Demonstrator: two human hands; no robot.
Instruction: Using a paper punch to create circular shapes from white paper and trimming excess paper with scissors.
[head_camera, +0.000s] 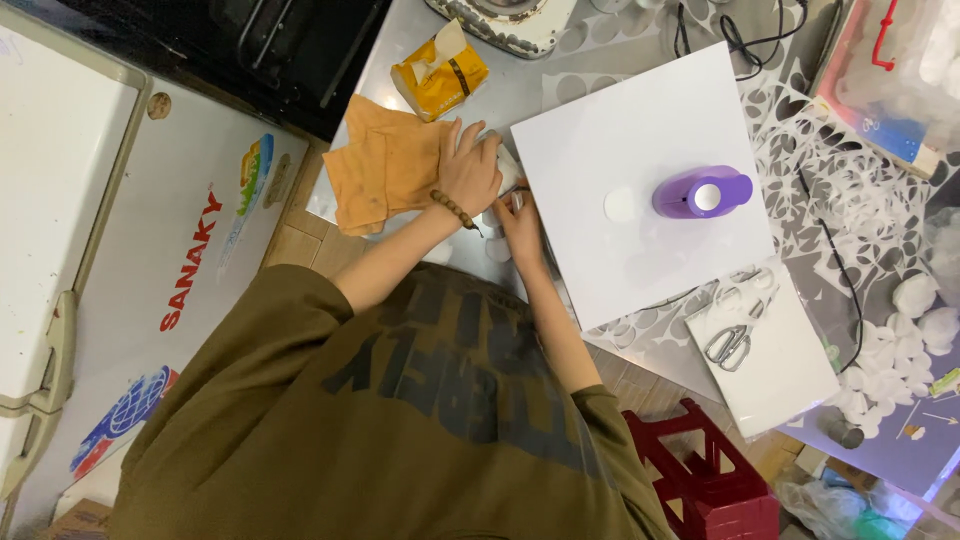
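Note:
My left hand (470, 175), with a bead bracelet at the wrist, is closed over a small white object at the left edge of a large white sheet (640, 130). It lies partly on a crumpled orange cloth (385, 165). Just below it, my right hand (522, 228) pinches a small shiny thing against the sheet's corner; what it is stays unclear. A purple round paper punch (700, 192) lies on the sheet, with a white cut-out disc (620, 205) beside it.
A yellow tissue pack (438, 75) sits above the cloth. Scissors (735, 340) rest on a white pad (790, 380). Punched-out sheets (850, 190), a black cable (830, 250) and white discs (890, 365) lie at the right. A red stool (700, 480) and a white freezer (150, 250) flank me.

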